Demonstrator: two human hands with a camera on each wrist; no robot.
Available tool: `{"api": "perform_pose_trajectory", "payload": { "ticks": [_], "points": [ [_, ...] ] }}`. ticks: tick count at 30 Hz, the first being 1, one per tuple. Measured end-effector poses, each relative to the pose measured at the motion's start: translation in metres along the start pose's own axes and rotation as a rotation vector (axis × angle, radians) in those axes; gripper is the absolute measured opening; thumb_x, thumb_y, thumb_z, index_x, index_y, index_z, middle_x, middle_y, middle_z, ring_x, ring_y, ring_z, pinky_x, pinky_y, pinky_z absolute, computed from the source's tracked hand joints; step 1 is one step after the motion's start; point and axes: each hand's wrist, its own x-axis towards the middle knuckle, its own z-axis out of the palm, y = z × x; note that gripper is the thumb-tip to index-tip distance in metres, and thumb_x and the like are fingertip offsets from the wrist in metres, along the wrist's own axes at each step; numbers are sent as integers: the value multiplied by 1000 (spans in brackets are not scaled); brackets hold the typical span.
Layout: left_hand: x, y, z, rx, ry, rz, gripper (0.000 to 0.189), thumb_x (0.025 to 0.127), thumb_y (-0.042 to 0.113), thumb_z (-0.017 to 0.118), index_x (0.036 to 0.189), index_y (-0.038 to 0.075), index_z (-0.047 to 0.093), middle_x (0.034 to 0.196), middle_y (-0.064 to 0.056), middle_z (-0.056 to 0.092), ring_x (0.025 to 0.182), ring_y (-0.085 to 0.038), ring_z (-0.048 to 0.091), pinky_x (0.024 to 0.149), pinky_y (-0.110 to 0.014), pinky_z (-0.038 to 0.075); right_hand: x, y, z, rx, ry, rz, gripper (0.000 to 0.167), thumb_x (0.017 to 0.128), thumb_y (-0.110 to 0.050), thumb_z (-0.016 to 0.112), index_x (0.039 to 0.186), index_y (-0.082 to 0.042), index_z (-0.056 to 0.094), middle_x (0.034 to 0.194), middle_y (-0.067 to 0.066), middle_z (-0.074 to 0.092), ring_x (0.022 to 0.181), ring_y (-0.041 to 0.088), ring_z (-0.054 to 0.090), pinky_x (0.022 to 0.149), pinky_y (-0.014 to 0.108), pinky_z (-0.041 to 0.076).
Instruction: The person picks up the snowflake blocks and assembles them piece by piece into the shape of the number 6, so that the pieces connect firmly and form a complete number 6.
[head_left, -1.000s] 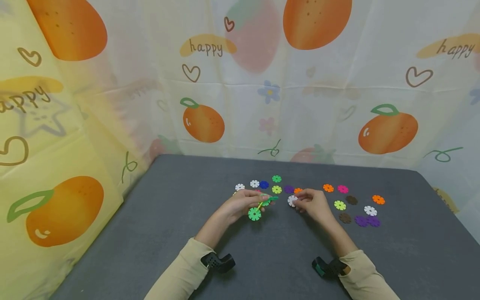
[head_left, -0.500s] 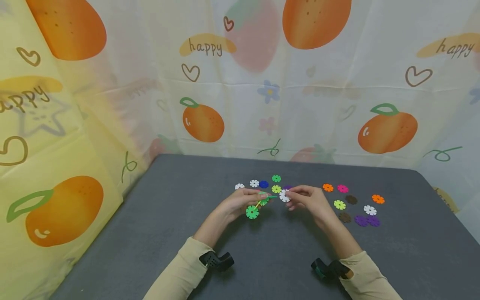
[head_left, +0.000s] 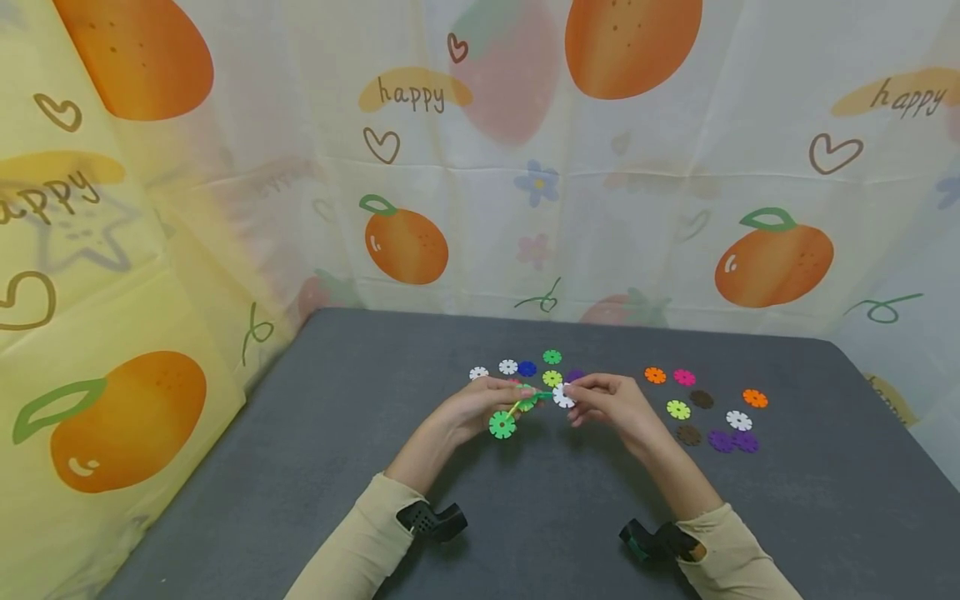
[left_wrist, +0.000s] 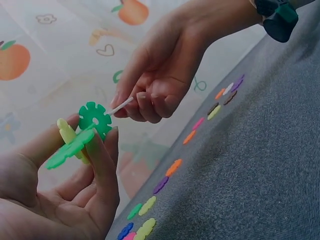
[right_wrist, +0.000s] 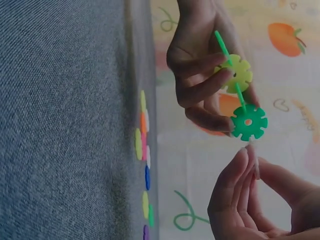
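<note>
My left hand (head_left: 480,407) pinches a joined chain of slotted plastic snowflake discs. In the right wrist view the chain runs from an edge-on green disc (right_wrist: 222,46) through a yellow disc (right_wrist: 240,74) to a green disc (right_wrist: 250,125) at the end near the other hand. Between thumb and fingers, my right hand (head_left: 618,407) pinches a white snowflake disc (head_left: 562,396). Its edge meets the rim of the end green disc (left_wrist: 94,116) in the left wrist view, the two standing crosswise. Both hands are raised over the table.
Loose snowflake discs lie on the grey table (head_left: 337,433): a green disc (head_left: 552,357) and a blue disc (head_left: 527,368) behind the hands, an orange disc (head_left: 754,398) and purple discs (head_left: 722,441) at the right. A fruit-printed curtain (head_left: 480,192) hangs behind the table.
My right hand has moved left with the white disc, bringing it up to the end of the green chain. The left hand has shifted slightly left with the chain.
</note>
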Motion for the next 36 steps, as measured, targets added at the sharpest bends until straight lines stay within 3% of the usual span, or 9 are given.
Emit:
{"api": "perform_pose_trajectory", "payload": {
  "ticks": [6,8,11,14,17,22,25,32,36],
  "points": [
    [-1,0,-1,-11,-76,16,16,95,16,63,93,8,76,88,0,77,70,-6,58,58,-18,44,2,2,2,47,-25,30,36,92,-22,69,112,6,61,84,-1,68,73,14,68,76,33,60],
    [-2,1,0,-20,-91,22,16,96,16,62,92,9,77,92,-1,77,73,-6,59,59,-18,45,2,2,3,69,-28,40,32,91,-22,69,109,4,62,83,-1,69,73,14,68,76,33,60],
    [-2,1,1,-15,-89,42,19,96,16,63,99,3,75,100,-8,77,71,-7,58,60,-19,46,1,0,4,73,-17,37,31,91,-22,70,108,4,63,82,-1,70,71,13,68,74,32,60],
    [-1,0,3,7,-85,63,24,95,15,63,106,-5,71,99,-7,77,68,-7,59,61,-20,47,-1,-1,4,65,1,24,32,90,-20,70,108,7,63,79,-2,71,69,12,68,73,31,60],
    [0,-1,5,44,-86,86,30,96,14,62,113,-10,67,98,-8,77,74,-8,60,66,-22,49,-2,-2,5,42,23,6,31,90,-16,70,107,10,63,77,-3,71,66,11,68,71,32,60],
    [1,-3,6,106,-66,81,32,95,14,63,114,-11,66,116,-25,67,76,-10,59,68,-22,49,-3,0,7,2,47,-8,30,90,-12,70,105,12,62,76,-2,71,65,11,68,72,37,61],
    [1,-3,6,117,-62,77,32,95,14,62,115,-11,66,121,-30,62,74,-10,58,67,-21,49,-3,1,9,7,59,-9,29,90,-11,69,106,12,62,76,-2,71,64,12,68,73,38,61],
    [2,-4,6,142,-57,113,31,95,16,63,112,-11,68,117,-25,67,78,-12,59,67,-21,50,-1,3,9,8,56,-8,28,90,-11,69,106,12,62,76,-2,70,65,13,68,71,36,61],
    [1,-3,7,163,-41,123,31,94,17,65,109,-10,69,111,-20,71,72,-10,58,65,-21,49,-2,3,7,17,42,13,29,91,-13,69,106,11,62,76,-2,70,65,13,67,70,33,60]
  ]
}}
